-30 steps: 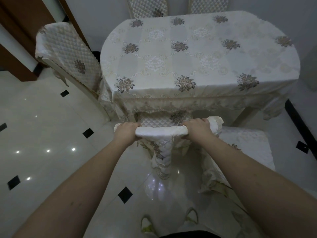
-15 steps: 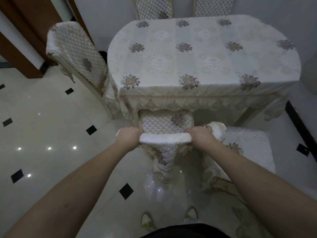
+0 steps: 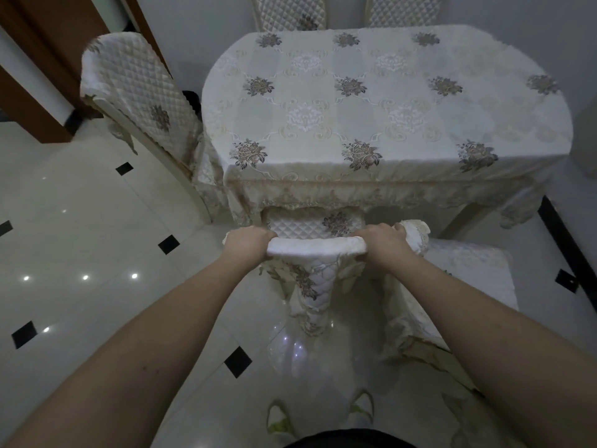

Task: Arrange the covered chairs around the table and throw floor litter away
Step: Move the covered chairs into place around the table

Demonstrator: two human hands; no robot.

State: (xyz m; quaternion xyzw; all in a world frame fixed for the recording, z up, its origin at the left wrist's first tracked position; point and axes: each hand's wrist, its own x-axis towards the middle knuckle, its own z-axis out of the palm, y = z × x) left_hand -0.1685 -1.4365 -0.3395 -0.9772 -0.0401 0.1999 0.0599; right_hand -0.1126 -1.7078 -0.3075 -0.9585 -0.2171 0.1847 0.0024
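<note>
While the tiled floor lies bare and wide at the far left, a covered chair stands tilted against the left end of the desk, its seat pushed under the hanging cloth. Nearer the middle, the left hand wraps the left end of the top rail of the chair being handled, its grip closed tight around the padded cover. That chair faces the near edge of the desk, its quilted seat partly under the lace hem, its back just short of it. The right hand closes the same way on the rail's right end. Just beside it on the right stands another covered chair, its rail almost touching the right hand, leaving little room on that side. Two more chair backs show beyond the far edge of the desk. A dark floor strip borders the floor at far right.
</note>
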